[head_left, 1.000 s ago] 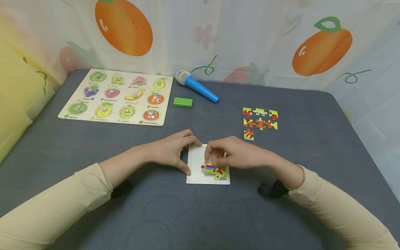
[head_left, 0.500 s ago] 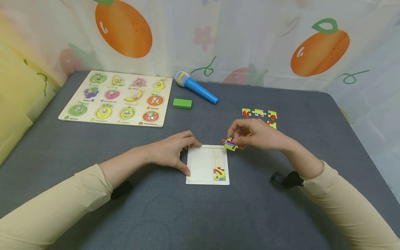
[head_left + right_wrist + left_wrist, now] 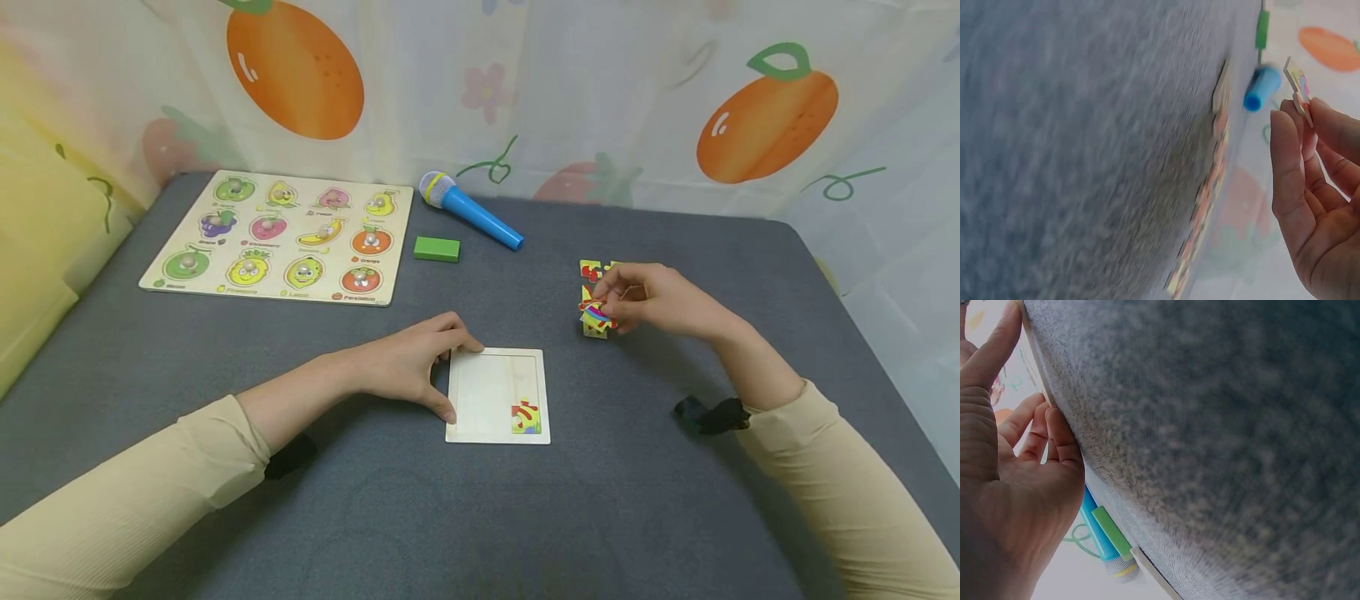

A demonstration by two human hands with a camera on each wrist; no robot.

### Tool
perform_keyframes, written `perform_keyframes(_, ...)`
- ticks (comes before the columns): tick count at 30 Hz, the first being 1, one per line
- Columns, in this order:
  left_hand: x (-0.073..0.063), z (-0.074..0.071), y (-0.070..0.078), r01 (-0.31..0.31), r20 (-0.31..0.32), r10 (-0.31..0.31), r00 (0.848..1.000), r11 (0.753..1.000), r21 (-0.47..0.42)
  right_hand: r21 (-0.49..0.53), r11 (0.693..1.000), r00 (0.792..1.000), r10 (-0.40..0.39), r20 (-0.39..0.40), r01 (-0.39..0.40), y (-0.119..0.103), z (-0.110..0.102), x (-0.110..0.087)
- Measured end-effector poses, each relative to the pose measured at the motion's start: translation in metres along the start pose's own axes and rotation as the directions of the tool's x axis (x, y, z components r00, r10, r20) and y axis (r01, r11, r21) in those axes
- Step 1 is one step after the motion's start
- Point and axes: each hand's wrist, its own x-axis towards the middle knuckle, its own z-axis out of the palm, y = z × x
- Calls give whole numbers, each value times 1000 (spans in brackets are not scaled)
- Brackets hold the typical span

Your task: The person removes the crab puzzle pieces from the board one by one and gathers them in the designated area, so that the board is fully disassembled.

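Note:
Thumb and fingers spread, my left hand (image 3: 405, 362) rests along the left side of a pale wooden puzzle tray (image 3: 498, 437). Its fingertips touch the tray's upper edge, and the thumb lies at the lower left corner. One yellow-and-red puzzle piece (image 3: 527, 418) sits in the tray's lower right corner. Between thumb and fingers, my right hand (image 3: 663, 302) pinches a jigsaw piece (image 3: 597, 315) with a rainbow stripe, raised off the table in the right wrist view. Underneath, several loose pieces (image 3: 590, 270) lie in rows, mostly hidden by the hand.
At the back left lies a wooden fruit peg board (image 3: 285, 242). Beside it are a green block (image 3: 437, 249) and a blue toy microphone (image 3: 480, 217). A fruit-print curtain (image 3: 585, 92) hangs behind the grey table (image 3: 420, 517).
My right hand has lifted the rainbow piece out of the tray and carried it right and away, over the loose pieces. The left hand stays at the tray.

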Motion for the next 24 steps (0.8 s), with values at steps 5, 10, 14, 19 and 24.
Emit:
perform_keyframes(5, 0, 0, 0, -5, -3, 5, 1000, 1000, -3, 8, 1000, 999, 25, -39, -25, 10, -8, -1)
perform_keyframes(10, 0, 0, 1, -2, -3, 2, 1000, 1000, -2, 25, 997, 995, 69, -65, -68, 18, -17, -3)
perform_keyframes(14, 1, 0, 1, 1, 0, -1, 1000, 1000, -3, 10, 996, 995, 87, -56, -87, 23, -24, -5)
perform_keyframes(19, 1, 0, 1, 3, 1, -3, 1000, 1000, -2, -16, 993, 993, 118, -16, -118, 31, -31, -6)
perform_keyframes(24, 1, -1, 2, 13, 2, -13, 1000, 1000, -6, -27, 991, 990, 133, 51, -131, 36, -35, -5)
